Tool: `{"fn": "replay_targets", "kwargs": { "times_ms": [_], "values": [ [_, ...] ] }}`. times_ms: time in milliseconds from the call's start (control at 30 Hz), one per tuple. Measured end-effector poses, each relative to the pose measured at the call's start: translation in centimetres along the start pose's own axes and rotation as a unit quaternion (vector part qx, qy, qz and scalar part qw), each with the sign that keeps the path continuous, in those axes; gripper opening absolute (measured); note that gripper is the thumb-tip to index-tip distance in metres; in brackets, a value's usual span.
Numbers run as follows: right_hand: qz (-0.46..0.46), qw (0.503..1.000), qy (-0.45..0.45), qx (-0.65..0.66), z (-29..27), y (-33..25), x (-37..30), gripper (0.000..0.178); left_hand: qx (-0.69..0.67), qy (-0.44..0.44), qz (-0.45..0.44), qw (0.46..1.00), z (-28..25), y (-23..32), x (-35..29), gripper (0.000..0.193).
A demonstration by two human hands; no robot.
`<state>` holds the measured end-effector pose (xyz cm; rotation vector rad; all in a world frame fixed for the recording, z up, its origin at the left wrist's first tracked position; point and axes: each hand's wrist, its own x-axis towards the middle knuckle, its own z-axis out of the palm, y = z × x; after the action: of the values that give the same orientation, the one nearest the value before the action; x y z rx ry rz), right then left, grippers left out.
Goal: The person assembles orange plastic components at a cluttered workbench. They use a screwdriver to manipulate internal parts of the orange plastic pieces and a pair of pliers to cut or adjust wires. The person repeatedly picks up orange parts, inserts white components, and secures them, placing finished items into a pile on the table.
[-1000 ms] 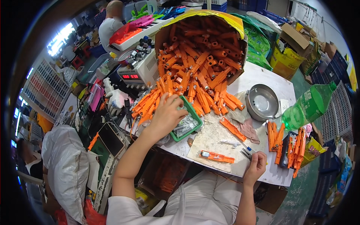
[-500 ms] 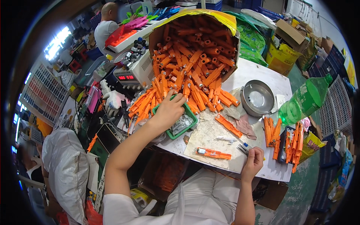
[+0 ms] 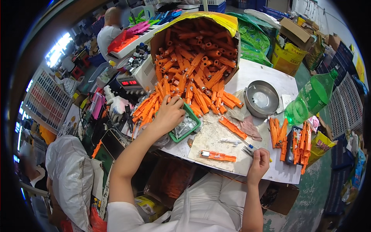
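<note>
My left hand (image 3: 169, 116) reaches over the left side of a green tray (image 3: 188, 135), its bent fingers apart by the heap of orange plastic housings (image 3: 195, 83); its fingertips are partly hidden. Small clear and grey parts (image 3: 184, 127) fill the tray. At the table's front edge my right hand (image 3: 258, 167) is closed on a small pointed metal tool (image 3: 247, 150), with bits of blue and yellow beside it. Left of that hand lies one orange housing (image 3: 218, 156) with a metal piece at one end. Another housing (image 3: 232, 128) rests farther back, near a white, pen-like item (image 3: 230, 141).
Orange housings spill from a large carton (image 3: 235, 50). A steel bowl (image 3: 262, 99), a pink rag (image 3: 251, 128) and a green bottle (image 3: 312, 96) are on the right, near more housings (image 3: 302, 145). A power supply (image 3: 140, 75) stands at the left; a person sits beyond it.
My left hand has shifted slightly left, from over the tray toward the orange housings, showing more of the tray's contents. The right hand stays nearly in place with its tool.
</note>
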<state>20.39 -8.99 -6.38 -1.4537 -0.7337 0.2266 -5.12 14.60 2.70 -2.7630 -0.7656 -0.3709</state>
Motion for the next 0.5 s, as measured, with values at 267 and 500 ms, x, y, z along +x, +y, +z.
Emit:
{"fn": "replay_targets", "kwargs": {
  "times_ms": [267,500],
  "values": [
    [-0.035,0.999,-0.015,0.017,-0.1,-1.0,-0.4,0.015,-0.225,0.204,-0.126,0.945,-3.6,5.7,-2.1,0.011],
    [-0.011,0.976,-0.171,0.134,1.5,-8.6,-3.2,0.01,-0.844,0.075,-0.209,0.488,-0.3,19.4,-5.1,0.012]
  ]
}}
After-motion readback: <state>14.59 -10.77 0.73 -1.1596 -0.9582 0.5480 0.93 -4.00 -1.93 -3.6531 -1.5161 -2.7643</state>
